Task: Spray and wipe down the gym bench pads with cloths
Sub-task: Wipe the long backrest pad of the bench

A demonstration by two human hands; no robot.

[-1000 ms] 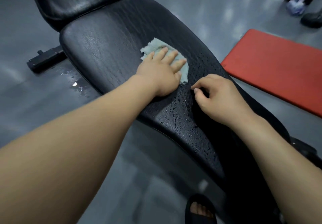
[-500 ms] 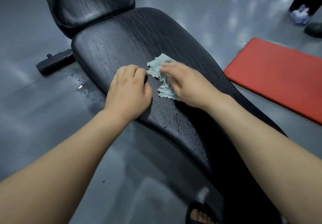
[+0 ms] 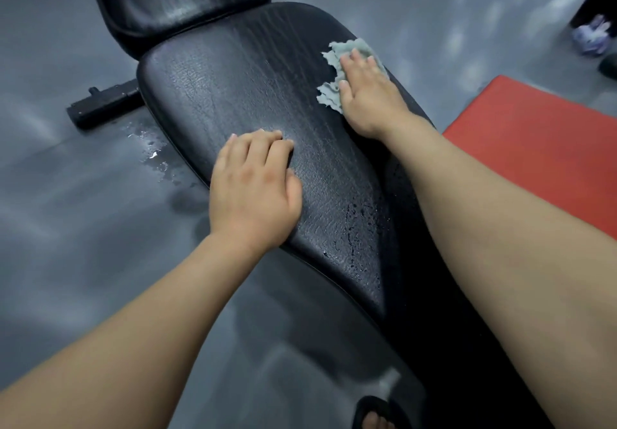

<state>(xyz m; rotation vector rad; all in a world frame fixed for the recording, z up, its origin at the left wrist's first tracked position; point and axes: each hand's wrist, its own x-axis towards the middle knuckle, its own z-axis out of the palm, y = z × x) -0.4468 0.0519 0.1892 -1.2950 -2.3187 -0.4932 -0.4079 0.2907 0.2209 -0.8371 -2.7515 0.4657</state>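
A crumpled pale grey-green cloth (image 3: 344, 51) is being pressed by the right hand (image 3: 367, 94) against the far right edge of the long, black, creased bench pad (image 3: 250, 94), whose near right part is being dotted by droplets.

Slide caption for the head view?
Right hand presses a pale cloth on the black bench pad; left hand rests alongside.

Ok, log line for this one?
right hand: flat on cloth, right edge of bench pad | left hand: resting on pad | droplets: near end
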